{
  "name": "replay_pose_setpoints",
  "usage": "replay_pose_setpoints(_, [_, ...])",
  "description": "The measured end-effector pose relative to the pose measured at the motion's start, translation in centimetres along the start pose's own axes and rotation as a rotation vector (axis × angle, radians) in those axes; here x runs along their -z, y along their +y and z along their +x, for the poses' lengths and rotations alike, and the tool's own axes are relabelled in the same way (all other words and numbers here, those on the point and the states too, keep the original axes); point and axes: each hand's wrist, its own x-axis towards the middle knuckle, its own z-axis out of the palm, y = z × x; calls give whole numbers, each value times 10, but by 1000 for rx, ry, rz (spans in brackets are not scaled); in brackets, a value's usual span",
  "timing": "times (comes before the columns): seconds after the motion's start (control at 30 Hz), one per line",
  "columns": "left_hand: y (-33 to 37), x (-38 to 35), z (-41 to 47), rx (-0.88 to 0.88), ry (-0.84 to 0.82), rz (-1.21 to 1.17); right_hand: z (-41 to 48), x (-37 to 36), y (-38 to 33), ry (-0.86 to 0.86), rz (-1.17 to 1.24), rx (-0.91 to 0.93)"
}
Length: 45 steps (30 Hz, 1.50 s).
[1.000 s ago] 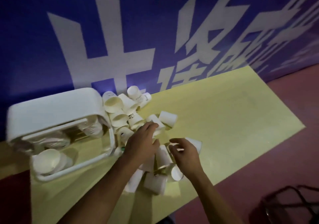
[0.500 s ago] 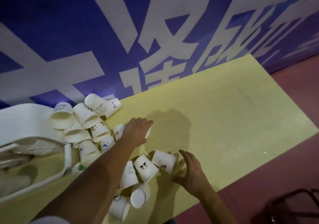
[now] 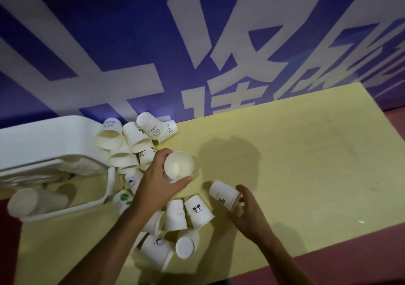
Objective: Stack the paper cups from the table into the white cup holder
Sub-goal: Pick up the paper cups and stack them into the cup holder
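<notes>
2 grips at once: left hand [image 3: 156, 182] curls its fingers [image 3: 162, 154] round a mouth-up cup [image 3: 178, 168], nearest the white cup holder [image 3: 54, 135] to their left; right hand [image 3: 248, 213] clutches a sideways cup [image 3: 223, 194].

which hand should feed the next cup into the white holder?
Left. The left hand grips an open-mouthed cup and sits nearer the white cup holder; the right hand holds a printed cup farther away.
</notes>
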Motion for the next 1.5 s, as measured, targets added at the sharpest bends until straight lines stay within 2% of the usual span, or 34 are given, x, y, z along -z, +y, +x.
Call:
replay_pose_setpoints(0.13, [-24, 37, -32, 53, 118, -131, 17, 19, -41, 153, 93, 28])
replay_pose_setpoints(0.23, [-39, 67, -54, 68, 196, -176, 27, 22, -97, 195, 88, 166])
replay_pose_setpoints(0.43, [-88, 134, -94, 103, 305, -190, 14, -34, -214, 85, 130, 332])
replay_pose_setpoints(0.77, [-186, 251, -145, 69, 396, -232, -42, -182, -322, 3, 236, 375])
replay_pose_setpoints(1.03, [-225, 308, -125, 5, 473, -232, -63, -253, -367, 42, 260, 347])
replay_pose_setpoints(1.5, [-248, 310, -83, -24, 327, -133, -62, -283, -386, 119, 227, 324])
